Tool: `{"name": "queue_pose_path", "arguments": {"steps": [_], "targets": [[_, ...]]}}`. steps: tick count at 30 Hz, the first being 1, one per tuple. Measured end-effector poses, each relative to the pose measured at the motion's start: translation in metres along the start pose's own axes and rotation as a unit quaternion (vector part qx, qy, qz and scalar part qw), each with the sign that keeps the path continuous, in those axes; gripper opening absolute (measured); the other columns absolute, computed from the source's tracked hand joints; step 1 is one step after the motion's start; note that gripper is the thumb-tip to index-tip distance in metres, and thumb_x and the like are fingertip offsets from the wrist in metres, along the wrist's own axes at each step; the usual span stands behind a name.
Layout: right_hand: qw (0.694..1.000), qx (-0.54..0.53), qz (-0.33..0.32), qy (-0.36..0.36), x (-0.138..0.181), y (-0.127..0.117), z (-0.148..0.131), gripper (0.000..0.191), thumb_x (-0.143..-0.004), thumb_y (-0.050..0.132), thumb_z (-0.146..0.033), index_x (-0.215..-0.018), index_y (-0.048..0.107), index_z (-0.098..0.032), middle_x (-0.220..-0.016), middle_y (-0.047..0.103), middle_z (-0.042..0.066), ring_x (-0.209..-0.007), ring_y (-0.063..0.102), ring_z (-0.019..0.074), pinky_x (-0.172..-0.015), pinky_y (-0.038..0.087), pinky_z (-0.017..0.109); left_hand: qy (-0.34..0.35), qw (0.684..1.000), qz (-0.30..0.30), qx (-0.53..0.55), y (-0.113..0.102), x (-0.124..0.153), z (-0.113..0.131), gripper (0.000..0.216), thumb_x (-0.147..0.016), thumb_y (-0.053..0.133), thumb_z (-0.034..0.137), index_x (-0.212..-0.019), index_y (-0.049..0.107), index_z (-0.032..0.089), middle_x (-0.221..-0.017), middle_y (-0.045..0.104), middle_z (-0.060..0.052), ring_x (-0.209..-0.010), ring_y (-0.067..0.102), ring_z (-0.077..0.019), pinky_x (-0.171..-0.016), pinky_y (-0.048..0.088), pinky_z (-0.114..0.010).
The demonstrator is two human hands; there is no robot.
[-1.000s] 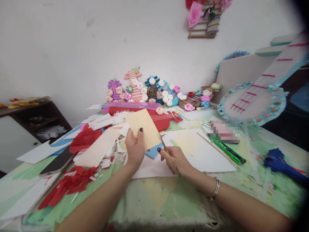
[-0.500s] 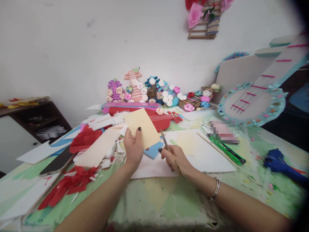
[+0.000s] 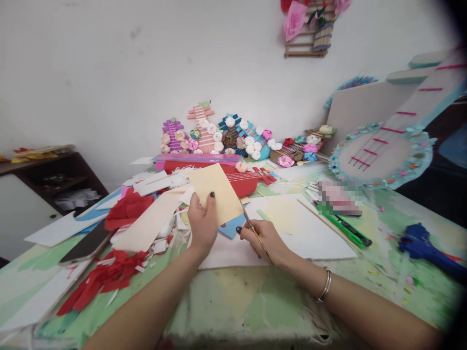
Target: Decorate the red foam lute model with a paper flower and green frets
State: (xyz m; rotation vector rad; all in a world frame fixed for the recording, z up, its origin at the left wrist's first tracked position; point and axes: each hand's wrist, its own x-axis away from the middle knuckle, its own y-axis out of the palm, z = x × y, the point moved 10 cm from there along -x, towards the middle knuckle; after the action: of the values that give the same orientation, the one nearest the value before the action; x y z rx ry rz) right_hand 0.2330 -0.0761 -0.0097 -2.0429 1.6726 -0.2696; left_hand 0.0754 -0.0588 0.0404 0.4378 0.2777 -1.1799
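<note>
My left hand point(image 3: 203, 223) is closed on a pale yellow sheet of paper point(image 3: 219, 189), thumb on its face, holding it tilted above the table. In my right hand point(image 3: 264, 238) is a pair of scissors point(image 3: 251, 226) with gold-coloured handles, its blades at the right edge of the yellow sheet. Below the hands lies a white board point(image 3: 310, 238) with a small green strip point(image 3: 262, 214) and a pale yellow piece point(image 3: 282, 217) on it. A blue piece of paper point(image 3: 232, 227) shows between the hands, partly hidden by the yellow sheet.
Red crepe paper point(image 3: 127, 209), a dark phone-like slab point(image 3: 85, 245) and paper scraps crowd the left. On the right are a green box cutter point(image 3: 346, 229), a wooden stick point(image 3: 324, 221) and a blue glue gun point(image 3: 419, 245). Behind stand flower-trimmed instrument models and a red one point(image 3: 244, 183).
The scissors have come up against the right edge of the yellow sheet, and their blades look closer together. My left hand and the sheet have barely shifted.
</note>
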Motion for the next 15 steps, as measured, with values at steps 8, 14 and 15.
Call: {"name": "queue_pose_path", "arguments": {"steps": [8, 14, 15], "targets": [[1.0, 0.01, 0.011, -0.002, -0.0005, -0.0011, -0.0012, 0.032, -0.082, 0.046, -0.039, -0.061, 0.056, -0.016, -0.039, 0.036, -0.006, -0.04, 0.036, 0.0083, -0.045, 0.026, 0.022, 0.006, 1.0, -0.005, -0.002, 0.0012, -0.0003, 0.002, 0.027, -0.081, 0.056, 0.04, -0.096, 0.051, 0.018, -0.088, 0.065, -0.006, -0.05, 0.058, -0.0096, -0.036, 0.045, -0.016], [0.998, 0.038, 0.038, -0.011, -0.0016, -0.0043, -0.0017, 0.042, -0.083, 0.044, -0.043, -0.053, 0.056, -0.016, -0.039, 0.035, -0.004, -0.041, 0.036, 0.009, -0.044, 0.025, 0.023, -0.001, 1.0, -0.007, -0.001, 0.0022, 0.0012, -0.0007, 0.028, -0.081, 0.055, 0.04, -0.098, 0.051, 0.018, -0.08, 0.064, -0.003, -0.047, 0.057, -0.0094, -0.033, 0.044, -0.016], [0.998, 0.044, 0.042, -0.012, -0.0016, -0.0046, -0.0017, 0.043, -0.083, 0.044, -0.044, -0.052, 0.057, -0.016, -0.039, 0.035, -0.004, -0.041, 0.035, 0.009, -0.044, 0.026, 0.023, -0.002, 1.0, -0.007, 0.0, 0.0023, 0.0015, -0.0009, 0.029, -0.081, 0.055, 0.041, -0.098, 0.051, 0.018, -0.079, 0.064, -0.003, -0.046, 0.056, -0.009, -0.032, 0.043, -0.016]]}}
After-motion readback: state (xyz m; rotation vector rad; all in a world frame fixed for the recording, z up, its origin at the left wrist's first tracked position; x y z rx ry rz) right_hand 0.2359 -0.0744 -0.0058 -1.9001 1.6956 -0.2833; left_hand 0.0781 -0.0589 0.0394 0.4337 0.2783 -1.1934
